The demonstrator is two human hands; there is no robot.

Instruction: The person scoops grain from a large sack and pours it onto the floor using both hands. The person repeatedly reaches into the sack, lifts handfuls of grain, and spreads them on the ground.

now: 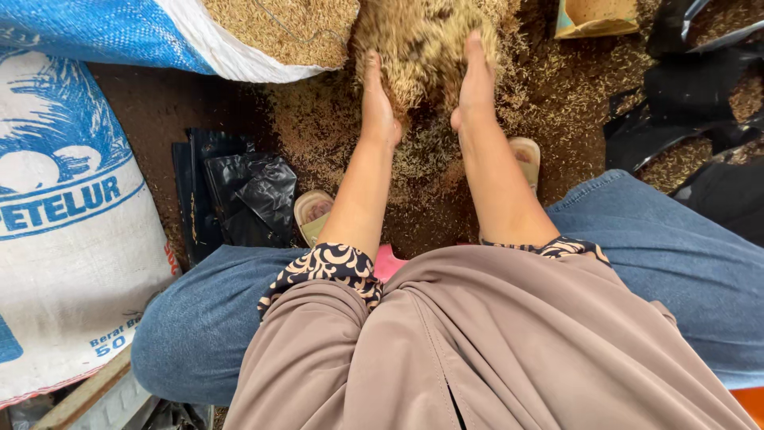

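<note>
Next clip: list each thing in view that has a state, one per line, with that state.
left hand: open, palm pressed against the husk heap.
right hand: open, pressed against the heap's other side.
grain husk heap: loose, gathered between both hands, more scattered on the ground.
white and blue sack: full, lying on its side.
open sack: open, filled with husks.
black plastic bags: empty, crumpled on the ground.
sandals: worn, partly hidden.

We see soft, even daylight with no hard shadows and no glare. Our view is sharp across the middle; the husks between the left hand [380, 107] and right hand [475, 87] smear a little with motion. The white sack [72, 239] at the left edge bows outward from the wide lens, and the black plastic [255, 195] loses detail in its dark folds.
</note>
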